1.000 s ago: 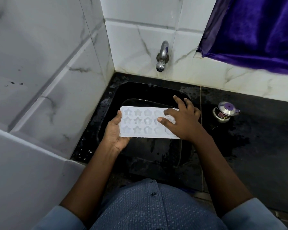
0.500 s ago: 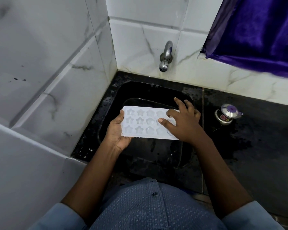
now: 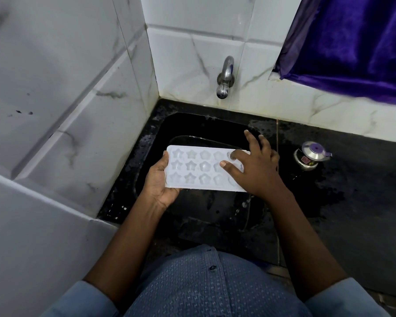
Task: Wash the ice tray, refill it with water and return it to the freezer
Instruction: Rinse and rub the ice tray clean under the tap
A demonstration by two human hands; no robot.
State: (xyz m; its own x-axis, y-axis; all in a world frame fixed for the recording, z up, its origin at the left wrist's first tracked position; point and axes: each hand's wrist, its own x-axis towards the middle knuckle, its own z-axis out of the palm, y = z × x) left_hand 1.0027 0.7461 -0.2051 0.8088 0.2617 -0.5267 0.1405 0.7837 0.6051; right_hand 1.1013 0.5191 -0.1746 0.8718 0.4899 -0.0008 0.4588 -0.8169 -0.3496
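Note:
A white ice tray (image 3: 199,170) with star and flower shaped cells is held level over the black sink (image 3: 192,124). My left hand (image 3: 160,181) grips the tray's left end, thumb on top and fingers underneath. My right hand (image 3: 254,165) lies on the tray's right end with the fingers spread, index fingertip pressing into a cell at the far edge and thumb on the middle row. The steel tap (image 3: 225,76) sticks out of the tiled wall above the sink; no water runs from it.
White marble-look tiled walls close in at left and behind. A black wet counter (image 3: 352,202) runs to the right, with a small steel lidded pot (image 3: 311,154) on it. A purple curtain (image 3: 352,42) hangs at the top right.
My right hand's fingers have spread and shifted slightly over the tray's right cells. The tray and my left hand stay in place; the view has shifted a little.

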